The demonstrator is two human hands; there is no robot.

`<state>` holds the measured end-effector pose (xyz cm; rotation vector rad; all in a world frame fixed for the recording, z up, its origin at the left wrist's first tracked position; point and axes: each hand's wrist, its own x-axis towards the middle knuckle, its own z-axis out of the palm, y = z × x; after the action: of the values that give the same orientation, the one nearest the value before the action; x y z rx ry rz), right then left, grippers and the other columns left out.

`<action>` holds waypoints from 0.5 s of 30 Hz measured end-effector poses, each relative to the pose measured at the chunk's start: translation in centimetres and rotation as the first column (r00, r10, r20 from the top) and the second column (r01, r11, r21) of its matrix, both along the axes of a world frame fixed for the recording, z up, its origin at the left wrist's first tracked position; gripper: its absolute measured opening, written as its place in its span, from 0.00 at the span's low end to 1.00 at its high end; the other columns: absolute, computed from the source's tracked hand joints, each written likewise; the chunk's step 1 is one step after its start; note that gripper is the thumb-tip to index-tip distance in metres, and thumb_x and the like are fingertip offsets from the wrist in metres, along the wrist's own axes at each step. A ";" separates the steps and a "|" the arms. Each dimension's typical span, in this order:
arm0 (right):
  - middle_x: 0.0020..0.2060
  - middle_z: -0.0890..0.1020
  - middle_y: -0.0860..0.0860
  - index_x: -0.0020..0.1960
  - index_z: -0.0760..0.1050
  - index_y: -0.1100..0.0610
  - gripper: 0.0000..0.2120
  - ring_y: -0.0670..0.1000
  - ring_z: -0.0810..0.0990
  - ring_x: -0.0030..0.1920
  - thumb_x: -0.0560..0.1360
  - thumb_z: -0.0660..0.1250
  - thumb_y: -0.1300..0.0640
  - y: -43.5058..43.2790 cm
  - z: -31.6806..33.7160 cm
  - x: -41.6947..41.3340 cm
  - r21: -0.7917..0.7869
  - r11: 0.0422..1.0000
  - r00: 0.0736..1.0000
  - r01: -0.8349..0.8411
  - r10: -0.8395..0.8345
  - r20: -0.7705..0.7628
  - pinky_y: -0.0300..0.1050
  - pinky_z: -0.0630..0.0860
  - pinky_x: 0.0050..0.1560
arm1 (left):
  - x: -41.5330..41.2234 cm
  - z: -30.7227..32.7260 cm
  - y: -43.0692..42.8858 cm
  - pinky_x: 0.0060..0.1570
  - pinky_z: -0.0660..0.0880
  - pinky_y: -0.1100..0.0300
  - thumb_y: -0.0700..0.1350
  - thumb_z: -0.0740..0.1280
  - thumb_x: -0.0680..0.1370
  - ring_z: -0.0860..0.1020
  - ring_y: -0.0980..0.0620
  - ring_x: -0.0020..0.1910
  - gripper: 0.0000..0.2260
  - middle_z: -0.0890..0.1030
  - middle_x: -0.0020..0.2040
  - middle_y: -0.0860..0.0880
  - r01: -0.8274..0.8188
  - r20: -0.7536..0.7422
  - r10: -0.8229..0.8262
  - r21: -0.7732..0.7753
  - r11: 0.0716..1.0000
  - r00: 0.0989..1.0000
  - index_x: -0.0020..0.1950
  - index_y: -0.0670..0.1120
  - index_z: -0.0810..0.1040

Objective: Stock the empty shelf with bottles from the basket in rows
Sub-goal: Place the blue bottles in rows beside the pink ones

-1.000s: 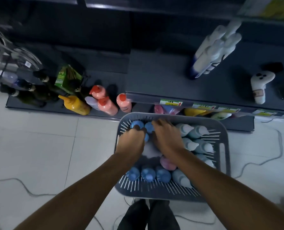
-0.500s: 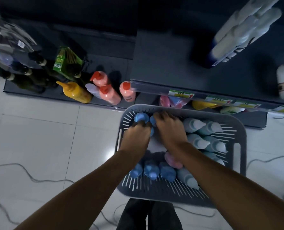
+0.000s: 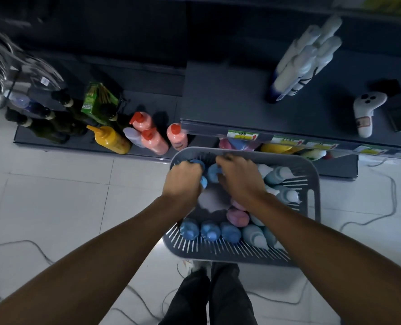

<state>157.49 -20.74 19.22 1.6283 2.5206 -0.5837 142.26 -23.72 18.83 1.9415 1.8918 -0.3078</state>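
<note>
A grey slotted basket stands on the floor in front of the dark shelf. It holds several blue-capped, white-capped and pink bottles. My left hand curls round blue-capped bottles at the basket's far left corner. My right hand reaches in beside it, fingers bent over another blue-capped bottle. A row of blue bottles lies along the near wall. White bottles stand in a cluster on the shelf at the right.
Orange-capped pink bottles, a yellow bottle, dark glass bottles and a green carton crowd the low shelf at left. A white spray bottle lies on the right. Cables trail over the white tiles. My legs stand below the basket.
The view has shifted a little. Both hands stay in the basket's far left corner, and the left hand has moved slightly leftward over the blue caps.
</note>
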 end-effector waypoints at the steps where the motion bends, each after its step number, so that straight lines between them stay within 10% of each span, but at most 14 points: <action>1: 0.50 0.82 0.55 0.52 0.75 0.55 0.07 0.61 0.82 0.49 0.75 0.67 0.58 -0.1 0.8 0.2 0.017 1.000 1.000 0.000 0.000 -0.010 0.51 0.76 0.44 | 0.0 0.8 0.2 0.49 0.77 0.49 0.43 0.70 0.75 0.81 0.38 0.52 0.11 0.83 0.53 0.41 0.000 0.004 0.000 0.002 1.000 1.000 0.57 0.43 0.80; 15: 0.45 0.81 0.57 0.50 0.78 0.51 0.09 0.63 0.81 0.47 0.71 0.70 0.55 -0.8 17.1 4.7 0.110 0.986 0.992 0.123 -0.126 0.022 0.49 0.75 0.43 | 2.3 17.8 1.9 0.43 0.77 0.52 0.43 0.73 0.69 0.81 0.36 0.52 0.14 0.78 0.49 0.40 0.086 0.082 -0.094 0.095 0.992 0.992 0.54 0.45 0.83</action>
<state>162.20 -21.52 36.35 1.8286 2.4837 -0.4372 144.58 -21.79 36.65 2.0696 1.7949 -0.1634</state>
